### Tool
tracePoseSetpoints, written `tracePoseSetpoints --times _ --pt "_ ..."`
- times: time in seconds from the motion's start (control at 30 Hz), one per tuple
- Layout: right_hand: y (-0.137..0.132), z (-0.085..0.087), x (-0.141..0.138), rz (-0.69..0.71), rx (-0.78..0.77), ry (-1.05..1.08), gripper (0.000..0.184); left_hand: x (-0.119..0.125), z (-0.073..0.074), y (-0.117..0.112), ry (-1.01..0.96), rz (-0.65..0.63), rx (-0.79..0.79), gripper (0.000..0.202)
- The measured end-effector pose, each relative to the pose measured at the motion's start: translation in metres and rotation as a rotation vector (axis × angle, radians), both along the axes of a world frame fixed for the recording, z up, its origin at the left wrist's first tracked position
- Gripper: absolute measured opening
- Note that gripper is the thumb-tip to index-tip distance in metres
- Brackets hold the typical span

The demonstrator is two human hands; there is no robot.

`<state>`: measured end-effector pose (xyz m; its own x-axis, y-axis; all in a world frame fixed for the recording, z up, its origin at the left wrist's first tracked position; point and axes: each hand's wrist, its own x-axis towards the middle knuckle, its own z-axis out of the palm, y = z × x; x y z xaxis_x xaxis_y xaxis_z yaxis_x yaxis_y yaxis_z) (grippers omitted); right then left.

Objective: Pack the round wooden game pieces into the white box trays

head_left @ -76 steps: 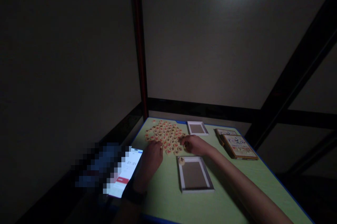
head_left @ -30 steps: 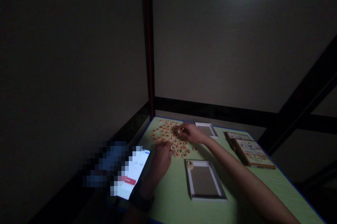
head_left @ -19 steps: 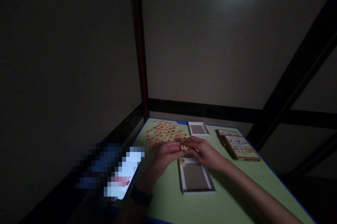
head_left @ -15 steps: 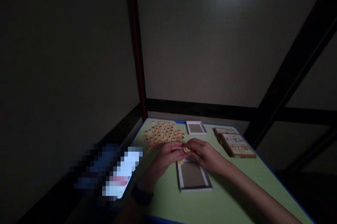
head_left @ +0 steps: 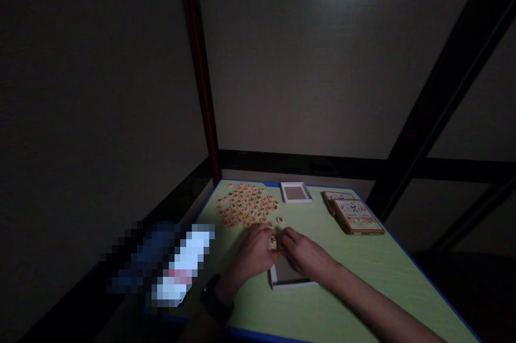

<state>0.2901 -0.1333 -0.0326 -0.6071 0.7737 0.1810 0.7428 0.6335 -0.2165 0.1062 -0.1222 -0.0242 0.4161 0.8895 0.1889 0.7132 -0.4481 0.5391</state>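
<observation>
Low over the near shallow box (head_left: 274, 279), my two hands meet with fingertips almost touching. Between the fingers of my left hand (head_left: 255, 250) is a round xiangqi piece (head_left: 272, 242) with a dark character on its face. My right hand (head_left: 303, 251) is closed beside it, fingers bent down over the box; what its fingertips hold is hidden. Just beyond the hands lies a single xiangqi piece (head_left: 280, 220). A loose heap of pale round pieces (head_left: 245, 206), marked in red and black, spreads to the far left.
Another shallow white-rimmed box (head_left: 296, 200) stands at the back of the green table (head_left: 355, 284). Two illustrated game boxes (head_left: 358, 216) lie overlapped at the right. A bright phone-like screen (head_left: 185, 265), blurred out, is at the left edge. Walls rise behind and to the left.
Both hands have come lower and nearer, down to the near box's far end. The left hand has turned over, its back now showing. A single piece now shows beyond the hands.
</observation>
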Motion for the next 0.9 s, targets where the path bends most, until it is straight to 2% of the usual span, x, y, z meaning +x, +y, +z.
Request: tracePoseSetpoints --times 0.13,0.23,0.43,0.63,0.8,0.9 --pt "0.003 -0.007 0.001 -0.055 -0.021 0.101 0.024 0.005 -0.016 0.002 -0.011 0.012 -0.007 0.027" --pt "0.007 -0.012 0.003 -0.047 -0.01 0.211 0.029 0.004 -0.024 0.005 -0.035 0.027 0.019 0.032" --pt "0.012 -0.02 0.001 -0.049 -0.041 0.343 0.025 0.005 -0.027 0.005 -0.041 0.04 0.039 0.035" --pt "0.009 -0.013 0.003 -0.048 -0.053 0.382 0.024 0.003 -0.014 0.001 -0.059 0.033 0.011 0.031" --pt "0.014 0.005 0.019 -0.103 -0.102 0.437 0.034 -0.019 0.004 0.0 -0.097 0.06 -0.032 0.042" --pt "0.03 0.016 0.027 -0.12 -0.1 0.45 0.028 -0.033 0.011 0.001 -0.012 0.109 -0.044 0.035"
